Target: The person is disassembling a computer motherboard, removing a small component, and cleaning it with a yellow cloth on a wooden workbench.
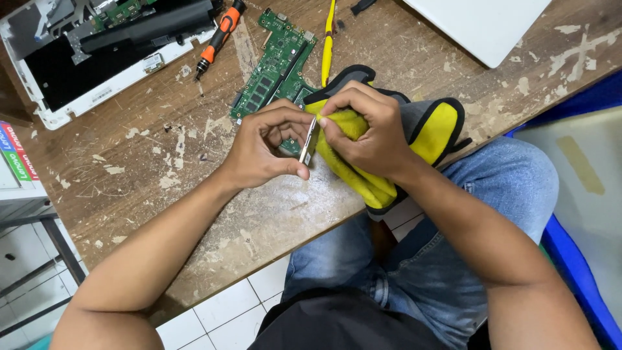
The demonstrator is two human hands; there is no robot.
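Left hand (262, 146): grip pinches small memory module (307, 140) edge-up, steadying it. Right hand (363, 126): grip presses yellow cloth (363, 175) against module's face. Both over worn surface (162, 162), near green circuit board (275, 61); orange screwdriver (219, 35) far left.

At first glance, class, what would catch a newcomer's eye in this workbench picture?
At the centre, the left hand pinches a small thin module while the right hand presses a yellow cloth against it. Behind them lies a green circuit board, with an orange screwdriver and an opened white laptop shell at the upper left.
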